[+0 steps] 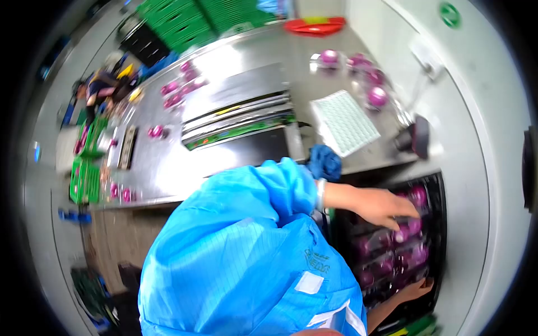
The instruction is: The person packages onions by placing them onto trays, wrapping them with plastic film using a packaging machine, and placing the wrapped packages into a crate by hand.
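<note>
Clear plastic packs of purple, round produce that looks like red onions point(367, 246) lie in rows inside a black crate point(441, 224) at the lower right. My left hand point(386, 208) reaches over the crate, its thumb and fingers bent down around one pack of red onions point(413, 226). Lower down, at the crate's near side, my right hand point(413, 290) has curled fingers beside the end of another pack. Whatever lies under those fingers is hidden. A blue sleeve point(280, 190) covers my left arm down to the wrist.
A steel table point(159, 173) carries a wrapping machine point(238, 120), a white label sheet point(344, 122), loose onion packs point(377, 96) and a dark handheld device point(413, 137). A wall point(465, 140) runs close on the right. Green crates point(174, 25) and another person point(103, 87) are farther off.
</note>
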Tool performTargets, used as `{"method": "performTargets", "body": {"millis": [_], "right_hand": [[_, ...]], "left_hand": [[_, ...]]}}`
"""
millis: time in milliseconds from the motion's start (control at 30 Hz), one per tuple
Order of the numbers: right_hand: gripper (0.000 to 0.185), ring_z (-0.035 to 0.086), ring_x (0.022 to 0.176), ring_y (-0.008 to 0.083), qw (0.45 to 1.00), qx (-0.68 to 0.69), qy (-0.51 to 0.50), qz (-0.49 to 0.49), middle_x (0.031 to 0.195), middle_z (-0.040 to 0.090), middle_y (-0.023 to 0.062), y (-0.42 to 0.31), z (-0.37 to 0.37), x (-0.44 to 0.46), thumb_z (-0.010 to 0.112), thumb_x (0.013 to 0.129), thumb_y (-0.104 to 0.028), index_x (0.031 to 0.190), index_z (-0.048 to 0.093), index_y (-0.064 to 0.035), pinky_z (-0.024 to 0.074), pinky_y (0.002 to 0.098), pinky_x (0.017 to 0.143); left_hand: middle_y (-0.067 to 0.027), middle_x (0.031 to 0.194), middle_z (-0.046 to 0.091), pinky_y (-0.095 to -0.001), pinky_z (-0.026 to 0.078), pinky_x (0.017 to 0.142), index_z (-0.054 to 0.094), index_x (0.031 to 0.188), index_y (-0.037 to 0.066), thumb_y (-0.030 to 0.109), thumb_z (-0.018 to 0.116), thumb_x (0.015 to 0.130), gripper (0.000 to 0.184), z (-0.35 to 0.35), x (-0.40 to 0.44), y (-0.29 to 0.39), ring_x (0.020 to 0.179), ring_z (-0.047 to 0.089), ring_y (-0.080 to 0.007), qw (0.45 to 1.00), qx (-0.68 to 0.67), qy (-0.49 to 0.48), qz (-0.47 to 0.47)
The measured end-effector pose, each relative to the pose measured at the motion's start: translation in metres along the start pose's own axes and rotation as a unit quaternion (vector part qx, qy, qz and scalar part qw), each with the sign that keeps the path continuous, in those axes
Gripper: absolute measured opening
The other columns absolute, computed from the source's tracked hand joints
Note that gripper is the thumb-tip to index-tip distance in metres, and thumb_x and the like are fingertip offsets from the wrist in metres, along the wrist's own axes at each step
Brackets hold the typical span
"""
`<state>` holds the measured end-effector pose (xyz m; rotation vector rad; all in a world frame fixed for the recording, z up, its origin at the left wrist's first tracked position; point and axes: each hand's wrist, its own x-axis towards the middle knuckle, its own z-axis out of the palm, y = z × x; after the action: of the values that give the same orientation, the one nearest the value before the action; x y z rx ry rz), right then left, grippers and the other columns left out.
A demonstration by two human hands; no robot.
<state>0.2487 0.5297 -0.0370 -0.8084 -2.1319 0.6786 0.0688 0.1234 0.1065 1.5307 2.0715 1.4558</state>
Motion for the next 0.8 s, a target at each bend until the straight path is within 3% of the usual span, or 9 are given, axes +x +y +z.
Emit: {"method": "performTargets", "body": {"millis": [67, 167, 200, 300, 400, 567, 700, 733, 800], "right_hand": [[0.033, 0.062, 0.098, 0.0304, 0.988, 0.046, -0.145, 0.007, 0.113, 0.063, 0.0171, -0.105, 0.009, -0.027, 0.055, 0.095, -0.011, 0.125, 0.056, 0.0021, 0.0511, 0.0373, 0.087], [0.027, 0.062, 0.096, 0.0288, 0.918, 0.095, -0.385, -0.014, 0.108, 0.064, 0.0146, -0.239, 0.037, -0.086, 0.055, 0.094, -0.009, 0.119, 0.06, 0.0017, 0.0504, 0.0361, 0.083], [0.028, 0.06, 0.1, 0.0302, 0.885, 0.099, -0.428, -0.154, 0.11, 0.063, 0.0151, -0.259, 0.056, -0.108, 0.056, 0.093, -0.009, 0.119, 0.06, 0.0012, 0.0481, 0.0388, 0.087], [0.032, 0.051, 0.116, 0.0347, 0.76, 0.013, -0.425, -0.492, 0.121, 0.057, 0.0168, -0.34, 0.093, -0.169, 0.057, 0.089, -0.01, 0.119, 0.058, -0.0004, 0.0382, 0.0468, 0.099], [0.039, 0.045, 0.124, 0.0355, 0.763, -0.037, -0.409, -0.498, 0.13, 0.052, 0.016, -0.357, 0.129, -0.216, 0.057, 0.089, -0.018, 0.125, 0.055, -0.0021, 0.0331, 0.0487, 0.105], [0.036, 0.049, 0.119, 0.0353, 0.752, -0.136, -0.374, -0.526, 0.12, 0.058, 0.0162, -0.339, 0.154, -0.229, 0.059, 0.086, -0.016, 0.119, 0.057, -0.0014, 0.0359, 0.0487, 0.103], [0.033, 0.051, 0.116, 0.0377, 0.762, -0.147, -0.385, -0.5, 0.114, 0.06, 0.0186, -0.344, 0.151, -0.232, 0.061, 0.083, -0.006, 0.115, 0.059, -0.0008, 0.0378, 0.0481, 0.101], [0.032, 0.051, 0.114, 0.0384, 0.767, -0.171, -0.379, -0.488, 0.111, 0.06, 0.0189, -0.343, 0.154, -0.233, 0.06, 0.082, -0.006, 0.114, 0.06, -0.0004, 0.0379, 0.0485, 0.1], [0.042, 0.053, 0.109, 0.0363, 0.741, -0.206, -0.37, -0.521, 0.108, 0.06, 0.0165, -0.31, 0.173, -0.217, 0.068, 0.074, -0.01, 0.115, 0.059, -0.0021, 0.0427, 0.0474, 0.092]], "left_hand": [[-0.017, 0.128, 0.055, -0.0411, 0.048, 0.093, 0.046, 0.136, 0.004, 0.027, 0.064, 0.091, 0.053, -0.061, -0.077, 0.008, 0.111, 0.059, -0.0331, 0.986, 0.013, 0.097, -0.132], [-0.0157, 0.114, 0.065, -0.0408, 0.051, 0.086, 0.055, 0.128, 0.007, 0.024, 0.064, 0.09, 0.043, -0.129, -0.215, 0.015, 0.099, 0.065, -0.0309, 0.884, 0.125, 0.325, -0.311], [-0.0153, 0.115, 0.065, -0.0394, 0.051, 0.086, 0.057, 0.126, 0.007, 0.024, 0.065, 0.089, 0.042, -0.147, -0.268, 0.015, 0.099, 0.065, -0.0301, 0.846, 0.139, 0.388, -0.34], [-0.0069, 0.113, 0.067, -0.0312, 0.051, 0.076, 0.056, 0.128, 0.007, 0.024, 0.064, 0.092, 0.04, -0.175, -0.44, 0.023, 0.092, 0.065, -0.0175, 0.68, 0.144, 0.544, -0.471], [-0.009, 0.111, 0.065, -0.0272, 0.05, 0.07, 0.056, 0.128, 0.008, 0.021, 0.059, 0.094, 0.037, -0.175, -0.612, 0.031, 0.083, 0.064, -0.0145, 0.508, 0.004, 0.759, -0.407], [-0.0133, 0.121, 0.06, -0.0343, 0.052, 0.079, 0.046, 0.138, 0.005, 0.015, 0.056, 0.092, 0.048, -0.165, -0.808, 0.054, 0.091, 0.064, -0.021, 0.285, 0.044, 0.792, -0.538], [-0.0187, 0.137, 0.052, -0.0375, 0.05, 0.09, 0.039, 0.144, 0.003, 0.016, 0.058, 0.09, 0.059, -0.167, -0.98, 0.008, 0.107, 0.061, -0.028, 0.247, 0.168, 0.726, -0.62], [-0.0248, 0.143, 0.044, -0.0401, 0.03, 0.113, 0.038, 0.143, -0.001, 0.019, 0.058, 0.087, 0.063, -0.19, -0.965, 0.029, 0.136, 0.039, -0.0374, 0.253, 0.192, 0.699, -0.641], [-0.028, 0.144, 0.041, -0.0401, 0.028, 0.115, 0.037, 0.142, -0.006, 0.016, 0.055, 0.086, 0.062, -0.211, -1.012, 0.021, 0.138, 0.035, -0.0383, 0.272, 0.246, 0.653, -0.662]]}}
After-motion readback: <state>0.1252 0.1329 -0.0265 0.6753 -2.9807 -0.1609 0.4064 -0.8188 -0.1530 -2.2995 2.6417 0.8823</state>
